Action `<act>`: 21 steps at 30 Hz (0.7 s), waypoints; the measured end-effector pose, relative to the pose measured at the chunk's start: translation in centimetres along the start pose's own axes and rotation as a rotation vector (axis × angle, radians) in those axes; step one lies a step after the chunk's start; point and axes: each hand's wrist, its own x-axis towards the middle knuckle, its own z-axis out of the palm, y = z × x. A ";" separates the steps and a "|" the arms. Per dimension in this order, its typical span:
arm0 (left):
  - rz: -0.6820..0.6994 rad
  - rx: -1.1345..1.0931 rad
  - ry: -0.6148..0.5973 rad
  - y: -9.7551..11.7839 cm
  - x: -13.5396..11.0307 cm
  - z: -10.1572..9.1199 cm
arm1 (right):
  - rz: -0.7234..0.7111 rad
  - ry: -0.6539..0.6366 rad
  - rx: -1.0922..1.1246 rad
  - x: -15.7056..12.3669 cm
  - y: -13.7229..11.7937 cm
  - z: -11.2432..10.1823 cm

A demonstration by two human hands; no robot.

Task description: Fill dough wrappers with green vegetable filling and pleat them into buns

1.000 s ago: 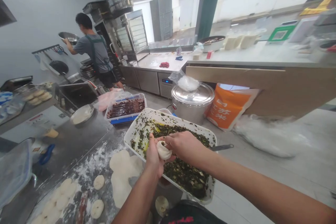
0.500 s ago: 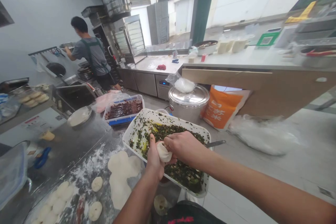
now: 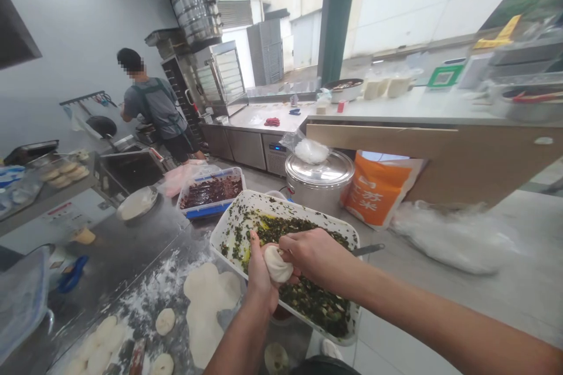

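My left hand [image 3: 259, 278] cups a small white dough bun [image 3: 278, 265] from below. My right hand [image 3: 312, 255] pinches the top of the same bun with closed fingers. Both hands hover over a white rectangular tub [image 3: 233, 217] filled with chopped green filling [image 3: 308, 299]. A metal spoon handle [image 3: 368, 250] sticks out of the tub on the right. Rolled dough wrappers [image 3: 206, 299] lie on the floured steel table [image 3: 132, 263] to the left, with small dough rounds [image 3: 165, 321] nearer me.
A blue-rimmed tub of dark red paste [image 3: 211, 190] and a steel bowl [image 3: 136, 204] sit further back on the table. A lidded steel pot [image 3: 319, 179] and an orange sack [image 3: 378, 190] stand on the floor. A person in an apron [image 3: 156, 108] works at the far stove.
My fingers keep working the bun's top while the hands stay over the tub. The view has shifted slightly. The person at the back has lowered the steel bowl out of sight.
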 end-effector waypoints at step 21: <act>0.260 0.105 -0.026 -0.4 -0.6 0.2 | 0.070 0.055 0.148 0.1 0.5 0.5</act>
